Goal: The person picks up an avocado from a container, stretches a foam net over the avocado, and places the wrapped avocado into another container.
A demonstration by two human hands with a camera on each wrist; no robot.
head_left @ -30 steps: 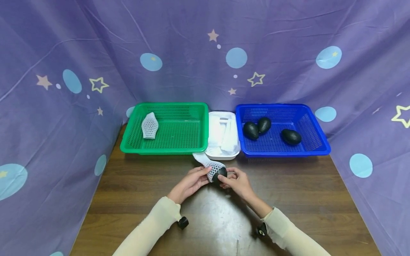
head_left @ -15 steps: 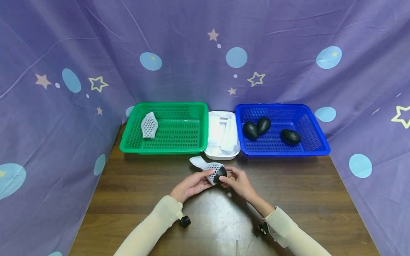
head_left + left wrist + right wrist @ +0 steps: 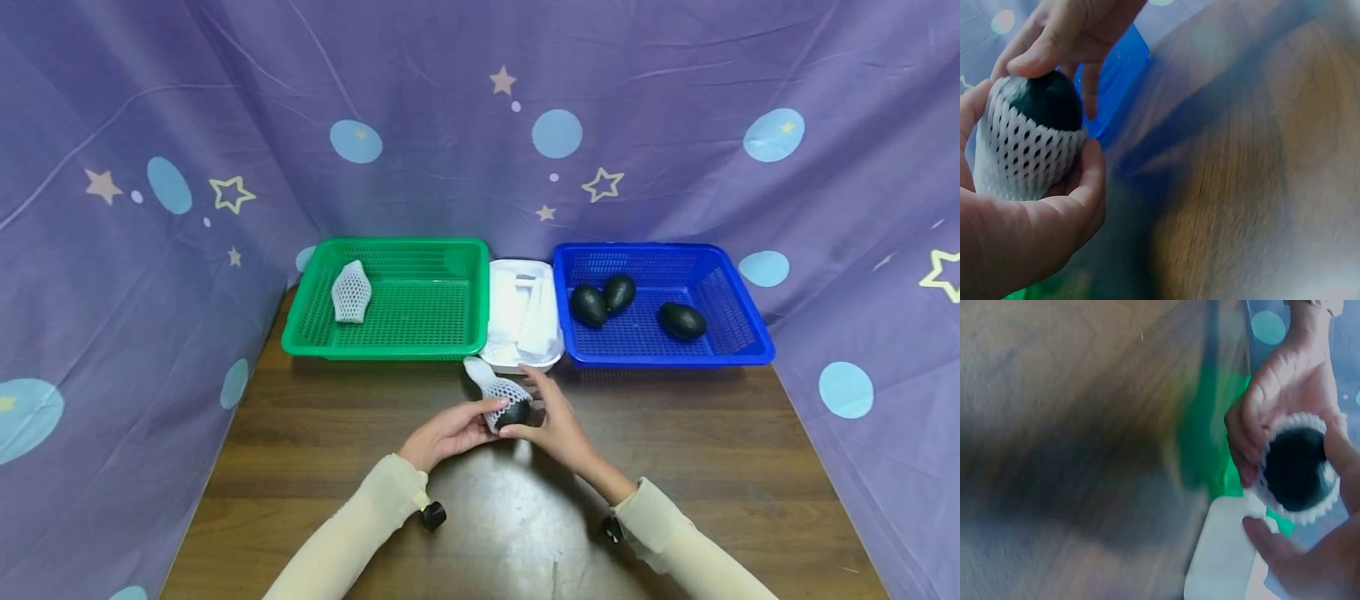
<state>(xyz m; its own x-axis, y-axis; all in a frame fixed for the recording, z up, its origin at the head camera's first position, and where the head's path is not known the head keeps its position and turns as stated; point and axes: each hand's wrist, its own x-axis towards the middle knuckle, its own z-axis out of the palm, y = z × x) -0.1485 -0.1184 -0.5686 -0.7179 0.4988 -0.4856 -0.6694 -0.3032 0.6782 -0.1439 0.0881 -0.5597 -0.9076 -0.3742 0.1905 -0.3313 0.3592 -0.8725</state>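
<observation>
My left hand [image 3: 450, 432] [image 3: 1019, 234] grips a dark avocado [image 3: 514, 415] [image 3: 1054, 103] [image 3: 1294, 469] through a white foam net [image 3: 501, 390] [image 3: 1025, 153]. The net covers part of the fruit, whose bare dark end faces my right hand; its narrow tail points up and left in the head view. My right hand [image 3: 561, 429] [image 3: 1082, 31] [image 3: 1325, 553] has its thumb against the avocado's bare end, while its fingers are spread, with the index finger raised off the fruit.
A green basket [image 3: 405, 350] at back left contains one netted item [image 3: 351, 293]. White nets [image 3: 536, 321] lie in a white tray [image 3: 517, 367] between the baskets. The blue basket [image 3: 667, 360] at back right holds several bare avocados [image 3: 682, 321]. A patterned curtain surrounds the brown table [image 3: 345, 433].
My right fingers have lifted and spread away from the avocado, where they were closer around it before. The net's tail swung left, then back up and right.
</observation>
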